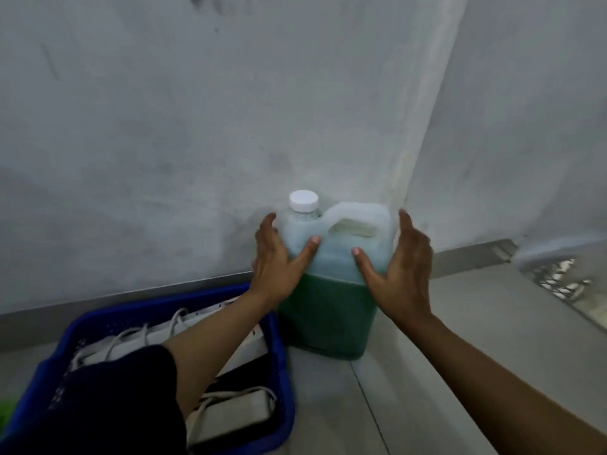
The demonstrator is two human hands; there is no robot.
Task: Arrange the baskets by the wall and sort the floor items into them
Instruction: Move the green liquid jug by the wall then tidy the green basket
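We have a translucent jug [335,280], half full of green liquid with a white cap [303,201], standing upright on the floor [427,372] in the corner against the wall [197,126], just beside the blue basket [279,372]. Our left hand [279,264] lies flat on the jug's left shoulder and our right hand [400,270] on its right side, both spread open with thumbs on the front face, so the jug sits pressed between our palms. The basket, holding white cables [138,336] and pale cloth bags [230,412], sits by the wall under our left forearm.
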